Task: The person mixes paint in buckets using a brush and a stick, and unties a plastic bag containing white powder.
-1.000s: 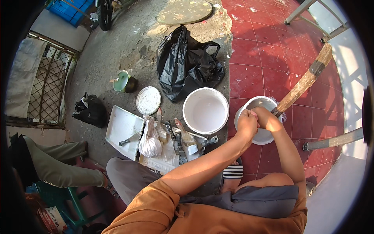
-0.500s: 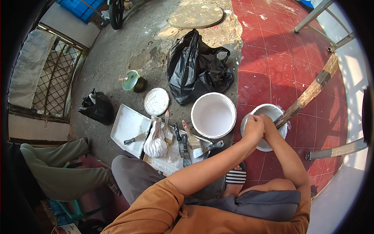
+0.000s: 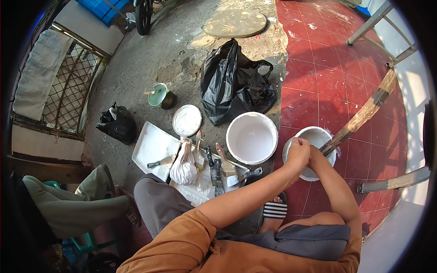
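Note:
My left hand (image 3: pixel 298 154) and my right hand (image 3: pixel 314 159) are closed together over a white bucket (image 3: pixel 308 175) on the red tiles. What their fingers grip is hidden. A long weathered wooden stick (image 3: pixel 371 98) slants out of this bucket toward the upper right, just beside my hands. Left of it stands a larger white bucket (image 3: pixel 251 139), pale inside. Further left, paint trays (image 3: pixel 152 143) hold several brushes (image 3: pixel 225 164), scrapers (image 3: pixel 214 170) and a white plastic bag (image 3: pixel 182 170). A white lid (image 3: pixel 186 119) and a green pot (image 3: pixel 157 96) with a stick lie behind them.
Black plastic bags (image 3: pixel 234 84) sit on the concrete. Beyond are a round board (image 3: pixel 234 22), a wheel (image 3: pixel 142 18) and a blue crate (image 3: pixel 102 9). Metal legs (image 3: pixel 387 182) stand at the right by a white wall. A seated person's trousered legs (image 3: pixel 77 207) are at lower left.
The view has shifted, so the scene sits further right and lower. My closed hands stay together over the bucket, with slight turning. The seated person's legs have moved a little.

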Tool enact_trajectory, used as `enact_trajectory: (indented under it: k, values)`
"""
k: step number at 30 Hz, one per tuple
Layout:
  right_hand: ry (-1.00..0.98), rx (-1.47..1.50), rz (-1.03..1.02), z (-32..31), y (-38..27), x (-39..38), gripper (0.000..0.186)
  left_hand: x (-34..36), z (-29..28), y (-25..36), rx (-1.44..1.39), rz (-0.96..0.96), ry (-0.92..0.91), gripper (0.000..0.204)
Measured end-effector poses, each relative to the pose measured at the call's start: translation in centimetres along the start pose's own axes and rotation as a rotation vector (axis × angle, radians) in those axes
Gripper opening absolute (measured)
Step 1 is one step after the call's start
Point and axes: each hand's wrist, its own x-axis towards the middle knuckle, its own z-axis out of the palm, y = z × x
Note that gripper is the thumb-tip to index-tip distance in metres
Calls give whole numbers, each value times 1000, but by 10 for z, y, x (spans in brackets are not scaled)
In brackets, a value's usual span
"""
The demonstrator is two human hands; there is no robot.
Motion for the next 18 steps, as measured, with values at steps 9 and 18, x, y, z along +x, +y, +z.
enact_trajectory:
  k: [9, 18]
  values:
    - [213, -268, -232, 4, 6, 2, 15, -7, 1, 9, -12, -15, -6, 16]
    - [6, -371, 12, 5, 5, -2, 13, -10, -1, 13, 42, 11, 0, 16]
